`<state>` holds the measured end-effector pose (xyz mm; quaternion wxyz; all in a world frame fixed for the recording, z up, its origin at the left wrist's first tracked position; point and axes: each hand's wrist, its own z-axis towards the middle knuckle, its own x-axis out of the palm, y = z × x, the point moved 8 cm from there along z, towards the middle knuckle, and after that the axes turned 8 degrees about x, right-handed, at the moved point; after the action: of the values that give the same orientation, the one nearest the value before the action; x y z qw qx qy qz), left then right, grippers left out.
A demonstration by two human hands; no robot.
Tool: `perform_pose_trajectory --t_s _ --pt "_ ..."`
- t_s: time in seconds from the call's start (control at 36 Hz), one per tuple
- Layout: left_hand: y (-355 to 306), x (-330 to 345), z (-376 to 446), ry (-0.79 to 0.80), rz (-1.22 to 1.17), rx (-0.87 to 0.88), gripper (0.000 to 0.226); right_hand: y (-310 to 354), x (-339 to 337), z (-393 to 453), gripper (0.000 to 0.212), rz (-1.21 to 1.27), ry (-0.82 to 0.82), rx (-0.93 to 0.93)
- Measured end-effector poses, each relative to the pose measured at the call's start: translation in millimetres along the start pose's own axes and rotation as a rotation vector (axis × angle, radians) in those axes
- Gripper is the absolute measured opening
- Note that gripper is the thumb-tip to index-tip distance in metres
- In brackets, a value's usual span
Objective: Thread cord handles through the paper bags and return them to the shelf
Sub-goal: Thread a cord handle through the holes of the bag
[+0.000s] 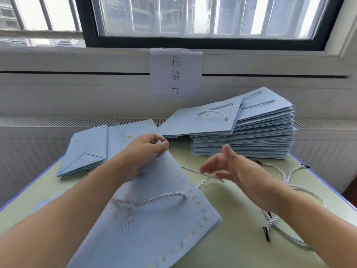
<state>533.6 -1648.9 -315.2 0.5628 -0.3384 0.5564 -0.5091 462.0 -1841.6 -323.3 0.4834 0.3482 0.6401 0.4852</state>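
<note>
**Packing table under the window**

A pale green table (222, 246) stands against a white radiator wall. Beyond the left hand (143, 153) lie flat blue bags (85, 151). That hand pinches the top edge of a blue paper bag (154, 225). The right hand (231, 169), fingers loosely curled, pinches a white cord (195, 172). Behind it rises the bag stack (247, 140); loose cords (286, 175) lie to its right.

Single head-worn wide-angle view looking forward and down, sitting close over table (237, 248), facing window (193, 16); forearms entering from bottom edge.
</note>
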Motion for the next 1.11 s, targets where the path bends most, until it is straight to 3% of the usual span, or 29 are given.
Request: perform_pose_trajectory --t_s 0.14,0.25,0.31,0.33,0.39,0.47,0.56,0.61,0.64,0.72,0.78,0.86,0.92,1.03,1.11 --pt "-26.6 -21.4 1.2 -0.13 -0.051 -0.069 0.023 -4.7 30.9 -9.4 0.084 0.678 0.248 0.294" --pt "-36.0 -37.4 -6.9 -0.237 -0.039 -0.074 0.026 10.1 32.2 -14.1 0.096 0.95 0.369 0.214" --pt "-33.2 -46.8 -12.9 -0.294 0.006 -0.088 0.027 15.3 23.8 -14.9 0.096 1.046 0.345 0.205" --pt "-30.5 -51.6 -15.9 -0.329 0.019 -0.094 0.028 13.5 15.8 -13.7 0.09 1.033 0.258 0.204" --pt "-21.4 -56.5 -22.5 -0.381 0.018 -0.131 0.029 7.0 1.8 -7.8 0.066 0.857 0.029 0.204" --pt "-4.0 -56.0 -32.1 -0.43 -0.002 -0.19 0.031 -2.8 1.8 -0.3 0.029 0.654 -0.181 0.257" --pt "12.8 -52.7 -39.1 -0.413 -0.005 -0.222 0.025 -10.0 1.5 5.0 0.019 0.586 -0.311 0.33" --pt "17.1 -45.8 -45.2 -0.35 0.012 -0.243 0.015 -12.6 -6.3 10.0 0.02 0.458 -0.382 0.351" --pt "16.9 -43.2 -48.2 -0.311 0.089 -0.229 0.028 -13.2 -10.5 12.1 0.022 0.369 -0.411 0.348" --pt "1.1 -29.6 -63.4 -0.151 0.705 -0.099 0.061 -6.7 -13.5 19.1 0.022 0.112 -0.464 0.295" --pt "-1.6 -8.5 -70.8 -0.019 0.955 -0.018 0.06 5.1 -9.6 22.2 0.028 -0.262 -0.505 0.254" --pt "10.8 19.6 -75.8 0.173 1.075 -0.051 0.058 23.5 12.8 22.0 0.043 -0.914 -0.559 0.184" --pt "16.2 29.3 -75.2 0.216 1.106 -0.061 0.06 25.8 36.0 25.4 0.047 -1.03 -0.501 0.132" --pt "25.0 37.2 -74.2 0.224 1.128 -0.06 0.062 0.3 69.5 37.5 0.063 -1.045 -0.276 0.245" --pt "26.8 38.2 -72.9 0.236 1.128 -0.064 0.06 -9.5 74.5 43.2 0.067 -1.028 -0.248 0.27"
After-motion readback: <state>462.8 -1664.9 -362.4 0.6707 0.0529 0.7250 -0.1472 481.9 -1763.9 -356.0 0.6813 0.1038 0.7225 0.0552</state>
